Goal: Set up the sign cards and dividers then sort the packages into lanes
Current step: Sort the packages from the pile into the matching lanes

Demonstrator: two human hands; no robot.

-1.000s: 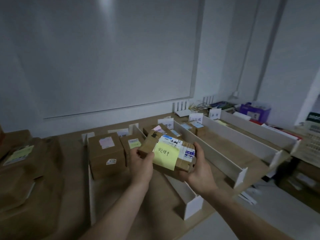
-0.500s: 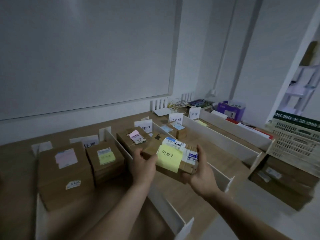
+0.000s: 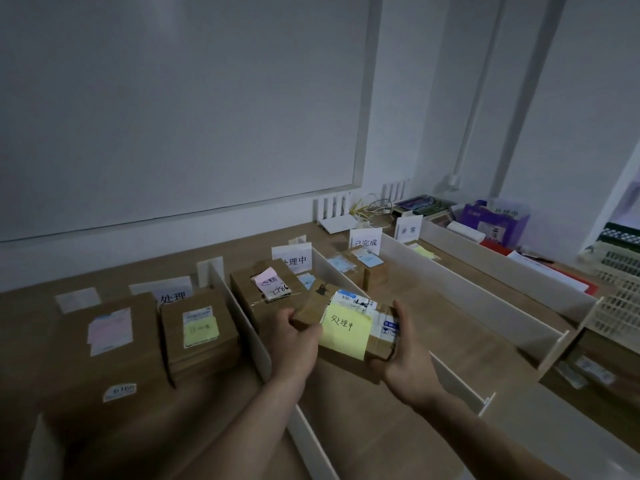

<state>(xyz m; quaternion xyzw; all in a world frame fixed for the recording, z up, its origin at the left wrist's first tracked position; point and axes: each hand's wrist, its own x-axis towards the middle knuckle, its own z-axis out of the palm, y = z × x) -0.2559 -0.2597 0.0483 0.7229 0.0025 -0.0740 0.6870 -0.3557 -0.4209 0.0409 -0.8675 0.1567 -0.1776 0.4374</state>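
Observation:
A small cardboard package (image 3: pixel 315 308) with a yellow sticky note and a shipping label is held between both hands over the second lane. My left hand (image 3: pixel 294 341) grips its left end and my right hand (image 3: pixel 403 355) grips its right end. White dividers (image 3: pixel 239 320) split the wooden table into lanes. Sign cards (image 3: pixel 365 241) stand at the far ends. A box with a pink note (image 3: pixel 266 292) sits just behind the held package. Two boxes (image 3: pixel 197 334) lie in the left lane. Small parcels (image 3: pixel 363 268) sit in the third lane.
A yellow note (image 3: pixel 425 251) lies in the fourth lane. A white plastic basket (image 3: pixel 616 299) stands at the right edge. A purple bag (image 3: pixel 491 221), cables and small devices crowd the back right corner. The wall is close behind the table.
The view has swung to the right and closer to the table. Both hands have carried the package from over the divider towards the second lane, still gripping it.

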